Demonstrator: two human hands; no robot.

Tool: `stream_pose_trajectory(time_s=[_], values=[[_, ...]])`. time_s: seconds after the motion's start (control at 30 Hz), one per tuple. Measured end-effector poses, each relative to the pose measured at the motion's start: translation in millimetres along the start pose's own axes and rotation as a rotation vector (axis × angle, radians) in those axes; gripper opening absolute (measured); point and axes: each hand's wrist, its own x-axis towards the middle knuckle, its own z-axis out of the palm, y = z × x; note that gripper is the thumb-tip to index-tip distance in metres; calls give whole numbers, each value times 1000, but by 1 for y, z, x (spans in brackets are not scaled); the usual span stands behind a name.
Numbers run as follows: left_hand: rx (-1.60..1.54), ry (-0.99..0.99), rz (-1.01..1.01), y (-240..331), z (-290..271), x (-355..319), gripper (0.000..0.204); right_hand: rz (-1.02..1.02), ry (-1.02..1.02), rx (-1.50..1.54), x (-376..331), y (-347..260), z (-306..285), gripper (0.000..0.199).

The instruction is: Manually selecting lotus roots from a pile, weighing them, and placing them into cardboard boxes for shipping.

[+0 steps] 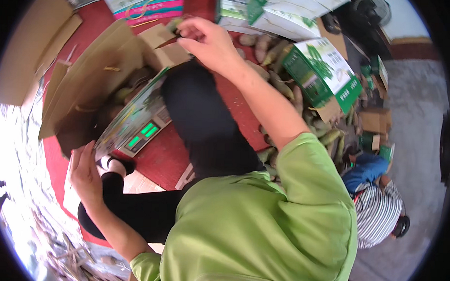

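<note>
In front of me an open cardboard carton point(96, 76) stands tilted by a weighing scale with a lit green display point(142, 135). Its brown flaps are raised, and knobbly roots point(122, 93) lie inside in shadow. At the carton's near corner, my left hand point(85, 173) has its fingertips closed on the edge of the printed side. My right hand point(206, 41) is over the far corner beside a brown flap point(172, 53). Its fingers are bent, with a gap between thumb and forefinger; I make out nothing held there. My black-trousered knee point(196, 105) partly hides the scale.
Many roots point(281, 78) are heaped to the right, with a green and white carton point(321, 72) on them. More printed cartons point(284, 13) stand at the back. A person in a striped top point(376, 215) bends at the right. Silvery sheeting point(16, 148) covers the left ground.
</note>
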Motion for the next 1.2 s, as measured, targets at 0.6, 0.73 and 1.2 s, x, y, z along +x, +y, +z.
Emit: stream_pose_trajectory(time_s=[0.6,0.73,1.2], values=[[4,95,72,-35,7,-2,19,1160,-238,-566,-423,252,-66,22],[90,145,41,-35,4,-5,22,1200,-34,-653,-414,244,-124,27],[107,169,-105,-34,10,-6,17,1391,201,-524,-442,328,-216,90]])
